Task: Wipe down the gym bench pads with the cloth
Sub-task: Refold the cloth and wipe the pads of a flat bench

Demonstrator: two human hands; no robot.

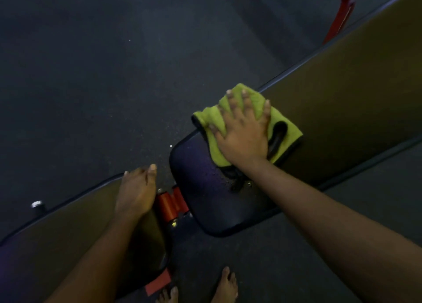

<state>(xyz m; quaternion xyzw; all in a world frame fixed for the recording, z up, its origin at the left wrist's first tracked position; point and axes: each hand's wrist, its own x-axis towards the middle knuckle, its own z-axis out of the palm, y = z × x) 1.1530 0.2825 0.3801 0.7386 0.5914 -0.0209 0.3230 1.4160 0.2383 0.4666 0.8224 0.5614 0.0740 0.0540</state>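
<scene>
A long dark back pad (331,111) of a gym bench runs from the centre to the upper right. On its near end lies a folded green cloth (282,122) with a black edge. My right hand (245,131) presses flat on the cloth with fingers spread. Small droplets speckle the pad just below the cloth. A second dark seat pad (68,241) fills the lower left. My left hand (137,193) rests on its far end, fingers loosely extended, holding nothing.
A red metal hinge (171,203) of the frame shows in the gap between the two pads. Another red frame leg (340,15) stands at the upper right. Dark rubber floor (102,74) spreads beyond the bench. My bare feet (225,288) are at the bottom edge.
</scene>
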